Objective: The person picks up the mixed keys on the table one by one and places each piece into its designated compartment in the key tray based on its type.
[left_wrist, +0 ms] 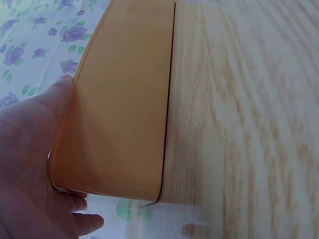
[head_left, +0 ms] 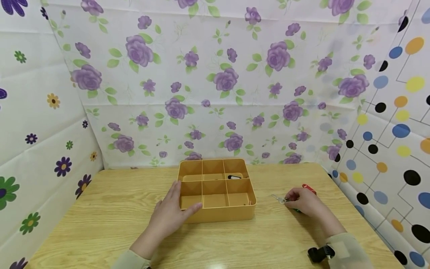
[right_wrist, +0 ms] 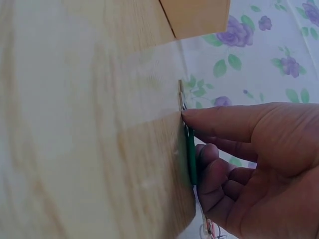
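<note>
A mustard-yellow compartment box sits on the table. My left hand rests on its front left corner, fingers along the left side and thumb over the front rim. In the left wrist view the thumb of the left hand touches the rim of the box. To the right of the box, my right hand pinches keys just at the tabletop. The right wrist view shows the metal keys and a flat green piece by the fingers.
A red object lies just behind the right hand. One back right compartment holds a small black-and-white item; tiny bits lie in the front right one. The wooden table meets flowered cloth behind and patterned cloth at both sides.
</note>
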Available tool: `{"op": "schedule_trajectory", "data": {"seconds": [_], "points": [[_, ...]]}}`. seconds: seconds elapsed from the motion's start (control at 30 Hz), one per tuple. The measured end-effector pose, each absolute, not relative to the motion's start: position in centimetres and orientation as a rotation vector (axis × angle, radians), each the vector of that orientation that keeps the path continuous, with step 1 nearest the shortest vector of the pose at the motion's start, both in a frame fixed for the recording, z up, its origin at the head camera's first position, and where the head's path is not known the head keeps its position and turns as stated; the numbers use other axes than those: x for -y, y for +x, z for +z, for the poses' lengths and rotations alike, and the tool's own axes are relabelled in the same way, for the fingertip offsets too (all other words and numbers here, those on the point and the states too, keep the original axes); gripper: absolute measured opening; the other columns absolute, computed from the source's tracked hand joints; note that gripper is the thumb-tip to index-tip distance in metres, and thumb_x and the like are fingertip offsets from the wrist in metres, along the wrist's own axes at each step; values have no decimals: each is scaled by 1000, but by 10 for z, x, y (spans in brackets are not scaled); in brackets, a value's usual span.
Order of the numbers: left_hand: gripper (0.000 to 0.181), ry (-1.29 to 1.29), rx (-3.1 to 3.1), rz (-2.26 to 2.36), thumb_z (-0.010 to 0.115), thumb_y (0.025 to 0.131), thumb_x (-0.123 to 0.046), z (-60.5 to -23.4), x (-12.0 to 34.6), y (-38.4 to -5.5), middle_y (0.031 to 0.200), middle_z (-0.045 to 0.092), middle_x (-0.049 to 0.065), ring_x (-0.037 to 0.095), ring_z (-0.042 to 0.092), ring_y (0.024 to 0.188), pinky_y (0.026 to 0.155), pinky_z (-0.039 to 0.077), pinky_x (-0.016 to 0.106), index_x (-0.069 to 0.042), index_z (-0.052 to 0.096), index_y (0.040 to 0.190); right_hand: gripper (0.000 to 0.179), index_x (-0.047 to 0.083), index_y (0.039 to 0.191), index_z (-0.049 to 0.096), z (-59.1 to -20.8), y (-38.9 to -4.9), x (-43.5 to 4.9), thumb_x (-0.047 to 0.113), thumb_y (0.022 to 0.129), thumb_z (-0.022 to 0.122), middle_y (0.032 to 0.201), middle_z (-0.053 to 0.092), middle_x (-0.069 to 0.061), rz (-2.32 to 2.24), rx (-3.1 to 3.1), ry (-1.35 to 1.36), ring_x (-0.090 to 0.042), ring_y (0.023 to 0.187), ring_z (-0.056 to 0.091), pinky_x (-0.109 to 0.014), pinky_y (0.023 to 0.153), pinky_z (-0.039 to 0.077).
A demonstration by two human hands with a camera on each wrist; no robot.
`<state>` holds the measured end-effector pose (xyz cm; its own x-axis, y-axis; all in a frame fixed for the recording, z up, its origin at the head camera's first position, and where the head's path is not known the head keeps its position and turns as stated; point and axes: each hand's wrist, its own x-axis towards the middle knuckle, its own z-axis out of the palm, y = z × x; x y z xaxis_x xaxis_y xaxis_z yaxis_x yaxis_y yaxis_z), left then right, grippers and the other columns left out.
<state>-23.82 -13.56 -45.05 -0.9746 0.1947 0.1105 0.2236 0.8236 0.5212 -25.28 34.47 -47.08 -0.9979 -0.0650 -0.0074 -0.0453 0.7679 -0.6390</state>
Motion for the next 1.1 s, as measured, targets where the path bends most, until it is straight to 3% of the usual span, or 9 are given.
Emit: {"op": "schedule_trajectory", "data": {"seconds": [0.33, 0.57, 0.87, 1.1], "points": [[128, -347, 2947, -860, 59, 96, -86, -452, 135, -241, 182, 10, 20, 49, 31, 161, 122, 18, 83, 0, 8, 176, 25, 9, 105, 73, -474, -252, -343, 28, 99, 87, 96, 68, -2, -1036, -2928, -50, -21, 84, 57, -38, 76, 49], [134, -339, 2953, -855, 53, 92, -94, -453, 136, -242, 183, 9, 18, 48, 30, 161, 123, 17, 82, -1, 6, 177, 18, 8, 102, 72, -477, -254, -344, 20, 100, 85, 93, 65, -3, -1078, -2917, -87, -21, 83, 56, -38, 76, 47], [127, -340, 2954, -873, 61, 97, -84, -452, 135, -241, 183, 9, 18, 48, 33, 160, 122, 17, 83, -1, 7, 177, 9, 9, 101, 74, -475, -253, -345, 16, 104, 80, 92, 68, -3, -1076, -2930, -154, -19, 81, 57, -36, 72, 48], [127, -344, 2962, -870, 60, 96, -85, -453, 136, -243, 183, 9, 18, 49, 35, 159, 122, 17, 83, -2, 7, 177, 8, 8, 99, 75, -474, -253, -346, 14, 103, 79, 90, 67, -2, -1081, -2957, -171, -19, 80, 56, -35, 71, 47]]}}
